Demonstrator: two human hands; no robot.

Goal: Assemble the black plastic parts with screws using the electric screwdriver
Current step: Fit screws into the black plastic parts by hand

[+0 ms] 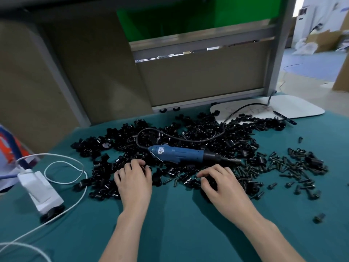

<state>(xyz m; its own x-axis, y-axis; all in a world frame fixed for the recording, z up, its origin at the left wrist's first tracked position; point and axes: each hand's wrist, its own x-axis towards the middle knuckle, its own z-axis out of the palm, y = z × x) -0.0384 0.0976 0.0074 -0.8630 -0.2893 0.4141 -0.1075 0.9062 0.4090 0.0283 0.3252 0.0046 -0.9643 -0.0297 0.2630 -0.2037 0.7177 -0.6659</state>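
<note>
Left hand (133,179) digs bent fingers into the black plastic parts (105,178), grip unclear. Just beyond it, the electric screwdriver (181,155) lies crosswise, bit pointing right. Right hand (217,181) curls over parts too, hold unclear. The screws (294,167) lie to its right.

The fingertips of the left hand (133,178) and the right hand (217,179) are buried among the black plastic parts (120,137), so any grip is hidden. The label on the screwdriver (179,154) is unreadable. The picture's edge cuts off the white cable (49,154) at the bench's near left corner.
</note>
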